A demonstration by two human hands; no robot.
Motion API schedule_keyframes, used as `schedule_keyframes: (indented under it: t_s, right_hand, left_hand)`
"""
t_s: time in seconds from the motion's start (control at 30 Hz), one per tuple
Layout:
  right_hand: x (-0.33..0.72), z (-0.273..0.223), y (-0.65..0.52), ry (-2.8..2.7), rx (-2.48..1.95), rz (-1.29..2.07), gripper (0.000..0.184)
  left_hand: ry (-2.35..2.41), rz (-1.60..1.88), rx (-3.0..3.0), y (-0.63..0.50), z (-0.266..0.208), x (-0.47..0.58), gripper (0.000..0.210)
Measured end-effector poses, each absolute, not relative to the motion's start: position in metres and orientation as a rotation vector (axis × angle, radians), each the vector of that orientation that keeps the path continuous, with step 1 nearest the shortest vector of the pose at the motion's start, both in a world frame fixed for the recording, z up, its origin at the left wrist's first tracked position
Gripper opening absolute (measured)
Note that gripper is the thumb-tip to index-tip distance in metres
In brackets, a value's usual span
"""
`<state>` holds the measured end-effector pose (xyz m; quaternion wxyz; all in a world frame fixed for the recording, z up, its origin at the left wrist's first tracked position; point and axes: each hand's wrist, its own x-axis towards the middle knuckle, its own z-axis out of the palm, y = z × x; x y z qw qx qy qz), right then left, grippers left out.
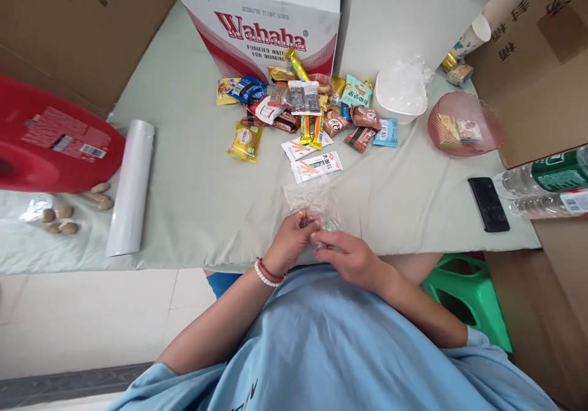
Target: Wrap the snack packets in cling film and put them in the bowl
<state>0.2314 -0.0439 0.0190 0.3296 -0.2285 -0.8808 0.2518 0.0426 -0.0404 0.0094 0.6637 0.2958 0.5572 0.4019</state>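
Both hands meet over a crumpled clear plastic bag (pixel 312 198) at the table's front edge. My left hand (pixel 294 239), with a red cord and a white bead bracelet at the wrist, is closed on the gathered end of the bag. My right hand (pixel 351 256) pinches at the same end, its thumb and forefinger close to the left fingertips. The exact grip of the right fingers is partly hidden. Just beyond the bag lie two white snack packets (pixel 316 166), and behind them is a heap of wrapped snacks (pixel 303 98) in several colours.
A Wahaha carton (pixel 271 25) stands behind the heap. To its right are a white bowl (pixel 390 101) with clear plastic, a pink dish (pixel 493 132), a phone (pixel 489 204) and bottles (pixel 519 184). A white roll (pixel 131 190), walnuts (pixel 65 212) and a red container (pixel 55 135) lie left.
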Motion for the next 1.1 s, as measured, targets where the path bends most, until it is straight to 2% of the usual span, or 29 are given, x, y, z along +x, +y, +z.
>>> schedule_keyframes:
  t_s: [0.1, 0.23, 0.27, 0.37, 0.4, 0.5, 0.63, 0.77, 0.8, 0.87, 0.97, 1.1]
  right_hand:
    - [0.237, 0.018, -0.034, -1.945, -1.107, 0.65, 0.031]
    - [0.229, 0.003, -0.004, -1.734, -1.572, 0.926, 0.065]
    - [0.226, 0.0, 0.004, -1.727, -1.59, 1.03, 0.062]
    - [0.223, -0.005, 0.021, -1.593, -1.535, 1.251, 0.034]
    - [0.225, -0.005, 0.025, -1.513, -1.516, 1.293, 0.031]
    - [0.235, -0.002, 0.03, -1.302, -1.496, 1.393, 0.032]
    - [0.245, -0.002, 0.028, -1.257, -1.497, 1.452, 0.033]
    - [0.246, -0.004, 0.025, -1.318, -1.504, 1.454, 0.03]
    - [0.245, -0.004, 0.025, -1.334, -1.51, 1.451, 0.029]
    - [0.243, -0.003, 0.026, -1.374, -1.519, 1.45, 0.029]
    - [0.241, -0.001, 0.032, -1.432, -1.518, 1.462, 0.032]
    - [0.252, 0.002, 0.039, -1.382, -1.573, 1.513, 0.04]
  left_hand:
    - [1.271, 0.988, 0.6, -0.044, 0.005, 0.045, 0.035]
    - [1.184, 1.042, 0.655, -0.047, 0.01, 0.051, 0.039]
    - [1.153, 1.053, 0.648, -0.048, 0.012, 0.049, 0.041]
    - [1.145, 1.122, 0.552, -0.053, 0.02, 0.031, 0.046]
    - [1.178, 1.154, 0.507, -0.055, 0.021, 0.02, 0.046]
    - [1.355, 1.218, 0.356, -0.068, 0.019, -0.018, 0.045]
    - [1.67, 1.116, 0.312, -0.092, 0.017, -0.058, 0.042]
    - [2.287, 1.204, 0.727, -0.112, 0.042, -0.055, 0.033]
    - [2.342, 1.256, 0.95, -0.113, 0.051, -0.048, 0.025]
    - [2.146, 1.293, 1.514, -0.107, 0.064, -0.029, 0.014]
    - [1.726, 0.991, 2.093, -0.076, 0.056, -0.002, 0.021]
    - [1.949, 0.489, 2.087, -0.027, 0.008, 0.008, 0.042]
